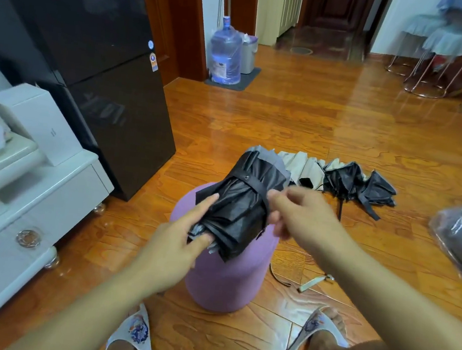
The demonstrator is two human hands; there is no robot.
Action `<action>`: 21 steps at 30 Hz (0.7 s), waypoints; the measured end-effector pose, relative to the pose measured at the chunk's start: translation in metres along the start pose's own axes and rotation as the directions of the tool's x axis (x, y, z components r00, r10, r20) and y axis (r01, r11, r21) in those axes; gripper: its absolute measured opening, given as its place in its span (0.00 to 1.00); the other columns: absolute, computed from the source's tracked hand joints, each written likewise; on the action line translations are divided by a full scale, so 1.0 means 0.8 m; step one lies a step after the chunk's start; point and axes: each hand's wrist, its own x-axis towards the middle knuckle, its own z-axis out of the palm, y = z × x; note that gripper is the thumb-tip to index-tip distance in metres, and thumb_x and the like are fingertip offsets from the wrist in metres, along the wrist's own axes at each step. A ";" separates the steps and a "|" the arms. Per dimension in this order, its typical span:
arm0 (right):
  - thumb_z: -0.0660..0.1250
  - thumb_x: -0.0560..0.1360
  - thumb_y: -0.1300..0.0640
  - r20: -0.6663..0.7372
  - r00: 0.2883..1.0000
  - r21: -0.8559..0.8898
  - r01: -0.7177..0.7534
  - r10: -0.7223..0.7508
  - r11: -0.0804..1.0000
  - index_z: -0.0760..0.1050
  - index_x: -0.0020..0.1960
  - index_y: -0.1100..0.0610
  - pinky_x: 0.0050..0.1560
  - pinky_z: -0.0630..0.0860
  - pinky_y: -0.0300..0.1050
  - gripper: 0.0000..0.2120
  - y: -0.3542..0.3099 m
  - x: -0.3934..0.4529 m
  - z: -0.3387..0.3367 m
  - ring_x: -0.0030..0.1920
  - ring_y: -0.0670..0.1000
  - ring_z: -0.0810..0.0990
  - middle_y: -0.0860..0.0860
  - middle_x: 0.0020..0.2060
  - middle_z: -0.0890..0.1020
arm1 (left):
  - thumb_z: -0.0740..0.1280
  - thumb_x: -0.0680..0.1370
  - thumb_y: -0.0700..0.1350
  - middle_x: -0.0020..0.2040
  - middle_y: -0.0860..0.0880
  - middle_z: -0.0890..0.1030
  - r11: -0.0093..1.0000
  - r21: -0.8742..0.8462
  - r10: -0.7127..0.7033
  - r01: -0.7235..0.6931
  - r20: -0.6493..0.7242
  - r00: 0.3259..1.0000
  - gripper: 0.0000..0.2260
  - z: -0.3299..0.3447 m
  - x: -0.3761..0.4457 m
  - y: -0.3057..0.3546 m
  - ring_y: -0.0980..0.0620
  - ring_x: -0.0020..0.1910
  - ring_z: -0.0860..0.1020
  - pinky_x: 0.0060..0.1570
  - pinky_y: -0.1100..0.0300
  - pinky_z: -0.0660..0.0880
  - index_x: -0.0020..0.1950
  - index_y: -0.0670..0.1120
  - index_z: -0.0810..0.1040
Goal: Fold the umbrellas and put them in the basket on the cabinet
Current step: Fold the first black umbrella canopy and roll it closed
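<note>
Steadying the folded black umbrella [239, 204] on the purple stool [225, 274] with our left hand [180, 243], fingers straight against its near end, we pinch its strap [254, 183] with our right hand [300, 213] to cinch the canopy, while another umbrella [357, 185] lies unfolded on the floor [287, 118] farther right.

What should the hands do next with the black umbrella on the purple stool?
Probably press the strap's end down to fasten it. The black folded umbrella is already bundled, the right hand pinches its strap, and the left hand steadies it on the purple round stool.
</note>
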 end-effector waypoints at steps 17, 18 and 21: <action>0.64 0.83 0.56 0.294 0.915 0.335 -0.369 0.276 0.867 0.77 0.53 0.62 0.37 0.80 0.46 0.09 0.001 -0.003 0.031 0.36 0.53 0.85 0.60 0.43 0.87 | 0.56 0.86 0.50 0.58 0.46 0.75 0.888 0.449 0.146 -0.098 -0.074 0.986 0.32 0.025 0.009 0.013 0.39 0.56 0.77 0.53 0.47 0.76 0.72 0.81 0.40; 0.64 0.83 0.52 0.258 0.923 0.304 -0.358 0.286 0.883 0.77 0.52 0.61 0.37 0.80 0.45 0.11 -0.002 -0.003 0.030 0.35 0.53 0.84 0.58 0.41 0.86 | 0.56 0.86 0.50 0.61 0.44 0.75 0.877 0.469 0.152 -0.104 -0.066 0.986 0.32 0.026 0.010 0.012 0.37 0.57 0.77 0.53 0.47 0.77 0.72 0.81 0.41; 0.68 0.77 0.42 0.003 0.974 0.188 -0.222 0.226 0.957 0.73 0.41 0.57 0.34 0.76 0.46 0.18 -0.007 0.000 0.026 0.29 0.52 0.78 0.51 0.28 0.77 | 0.56 0.85 0.48 0.65 0.45 0.73 0.849 0.512 0.186 -0.130 -0.059 0.981 0.33 0.029 0.010 0.008 0.38 0.53 0.79 0.50 0.47 0.78 0.72 0.82 0.44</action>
